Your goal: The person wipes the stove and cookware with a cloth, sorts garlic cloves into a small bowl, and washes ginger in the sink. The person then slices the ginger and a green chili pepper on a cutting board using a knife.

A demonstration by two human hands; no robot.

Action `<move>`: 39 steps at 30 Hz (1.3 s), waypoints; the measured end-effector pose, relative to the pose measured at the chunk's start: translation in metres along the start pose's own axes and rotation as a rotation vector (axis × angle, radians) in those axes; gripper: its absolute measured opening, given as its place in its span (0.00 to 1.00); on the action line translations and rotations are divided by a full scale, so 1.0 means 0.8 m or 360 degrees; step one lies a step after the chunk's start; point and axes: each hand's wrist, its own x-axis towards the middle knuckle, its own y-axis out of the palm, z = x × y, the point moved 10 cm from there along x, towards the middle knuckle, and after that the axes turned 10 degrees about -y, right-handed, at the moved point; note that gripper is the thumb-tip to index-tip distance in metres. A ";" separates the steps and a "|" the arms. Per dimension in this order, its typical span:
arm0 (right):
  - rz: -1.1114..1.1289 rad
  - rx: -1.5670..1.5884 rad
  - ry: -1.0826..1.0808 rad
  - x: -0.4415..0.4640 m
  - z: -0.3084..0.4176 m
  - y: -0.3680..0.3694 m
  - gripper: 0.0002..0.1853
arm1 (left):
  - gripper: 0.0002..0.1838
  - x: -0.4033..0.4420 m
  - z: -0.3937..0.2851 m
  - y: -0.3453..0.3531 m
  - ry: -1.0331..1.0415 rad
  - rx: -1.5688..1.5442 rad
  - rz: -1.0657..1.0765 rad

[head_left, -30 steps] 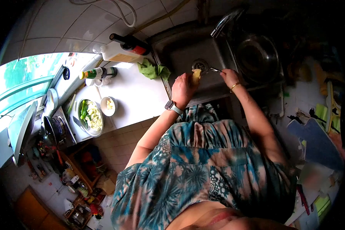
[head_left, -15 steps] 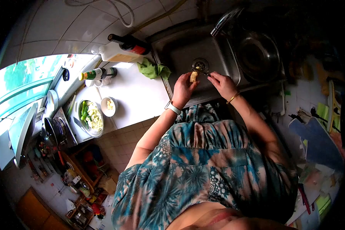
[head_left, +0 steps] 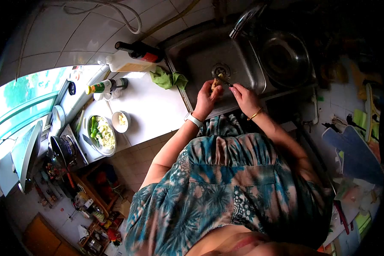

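Over the sink (head_left: 200, 51), my left hand (head_left: 205, 99) is closed around a yellowish-brown knobbly piece that looks like ginger (head_left: 215, 84). Its lower part is hidden by the fingers. My right hand (head_left: 245, 100) pinches a slim dark tool (head_left: 226, 81), whose far end lies across the upper end of the ginger. Whether that tool is a small knife or a peeler, I cannot make out. Just beyond both hands is the round drain (head_left: 220, 69), with pale bits near it.
A metal basin (head_left: 284, 57) stands right of the faucet (head_left: 243, 23). Left of the sink, the white counter (head_left: 153, 106) holds a green cloth (head_left: 168, 79), a dark bottle (head_left: 141, 52), a sauce bottle (head_left: 106, 85), a small bowl (head_left: 121, 122) and a plate of cut vegetables (head_left: 102, 134).
The ginger has turned slightly in my left hand, and less of it shows. My right hand and the tool have shifted a little left along it.
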 end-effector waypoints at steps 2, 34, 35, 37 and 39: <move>0.0009 -0.0012 0.0002 0.005 -0.002 0.000 0.12 | 0.21 -0.003 -0.002 0.003 -0.0014 -0.0030 -0.0006; 0.0070 -0.0362 -0.0315 0.002 0.015 -0.004 0.14 | 0.22 -0.001 0.024 0.009 -0.0424 -0.0798 0.0041; 0.0034 -0.0410 -0.0310 0.003 0.009 -0.001 0.13 | 0.22 -0.001 0.024 0.011 -0.0426 -0.0797 0.0045; 0.0138 -0.0558 -0.0070 0.017 -0.016 -0.006 0.13 | 0.21 -0.001 0.025 0.011 -0.0417 -0.0708 0.0014; 0.0162 -0.0658 0.0251 0.029 -0.108 -0.007 0.13 | 0.21 -0.003 0.027 0.011 -0.0424 -0.0716 0.0025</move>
